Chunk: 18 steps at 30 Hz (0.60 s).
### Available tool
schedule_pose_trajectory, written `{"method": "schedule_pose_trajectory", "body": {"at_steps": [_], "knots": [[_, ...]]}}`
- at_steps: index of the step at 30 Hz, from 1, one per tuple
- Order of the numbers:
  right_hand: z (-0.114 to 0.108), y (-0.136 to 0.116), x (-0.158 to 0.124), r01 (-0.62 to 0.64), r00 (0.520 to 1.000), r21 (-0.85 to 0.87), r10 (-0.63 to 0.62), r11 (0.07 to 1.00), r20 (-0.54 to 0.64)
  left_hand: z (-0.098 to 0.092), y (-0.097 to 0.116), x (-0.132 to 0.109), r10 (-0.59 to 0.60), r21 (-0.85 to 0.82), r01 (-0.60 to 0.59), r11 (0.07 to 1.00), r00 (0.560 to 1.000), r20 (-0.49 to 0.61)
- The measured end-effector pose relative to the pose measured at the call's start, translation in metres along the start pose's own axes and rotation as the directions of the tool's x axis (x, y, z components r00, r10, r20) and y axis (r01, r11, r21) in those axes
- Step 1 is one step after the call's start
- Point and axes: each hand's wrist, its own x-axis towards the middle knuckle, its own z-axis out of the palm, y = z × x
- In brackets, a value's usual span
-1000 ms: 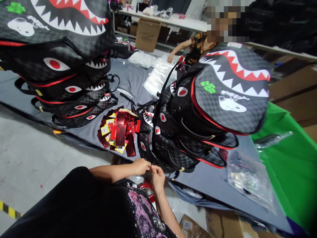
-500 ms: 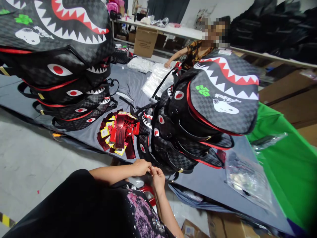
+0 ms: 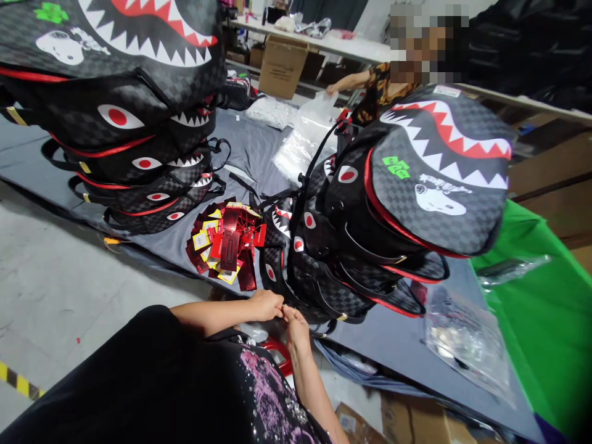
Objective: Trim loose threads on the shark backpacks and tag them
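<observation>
A broad table (image 3: 393, 345) draped in smooth, faintly wrinkled grey cloth spreads across the scene. Two tall stacks of rounded black-and-grey checkered backpacks stand on it: the left stack (image 3: 139, 135) and the right stack (image 3: 356, 219), both with red-edged seams, oval white eyes with red centres, and jagged white teeth. The top bags also carry green motifs and a white cartoon head; slim loop handles with gold-coloured metal fittings jut from the sides.

Beyond the right stack's right side lies a flat, bright green sheet (image 3: 536, 308). A boxy brown cardboard carton (image 3: 283, 66) stands in the background. A limp, crinkled clear plastic bag (image 3: 467, 339) rests right of the right stack, and a co-worker's hand (image 3: 332, 90) touches glossy translucent plastic sleeves (image 3: 305, 139) at the far side.

Between the stacks, near the table's front edge, sits a loose heap of shiny dark-red and yellow-edged rectangular tags (image 3: 229, 243) with thin red cords. Just in front of the right stack, the person's left hand (image 3: 267, 305) and right hand (image 3: 296, 322) meet, fingers curled closed and fingertips pinched; whether something small is gripped there cannot be told.
</observation>
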Motion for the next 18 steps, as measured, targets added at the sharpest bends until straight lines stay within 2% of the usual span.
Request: {"method": "schedule_pose_trajectory", "body": {"at_steps": [3, 8, 18], "knots": [[0.001, 0.000, -0.001, -0.003, 1.000, -0.002, 0.003, 1.000, -0.002, -0.002, -0.002, -0.001, 0.016, -0.020, -0.016, 1.000, 0.999, 0.036], [0.004, -0.001, -0.003, -0.011, 1.000, -0.011, 0.011, 1.000, 0.002, -0.001, -0.007, -0.002, 0.005, -0.016, -0.005, 1.000, 1.000, -0.002], [0.009, -0.002, -0.004, -0.001, 1.000, -0.036, 0.002, 0.999, 0.013, 0.000, -0.012, 0.001, 0.044, -0.001, -0.044, 0.999, 0.999, 0.005]]}}
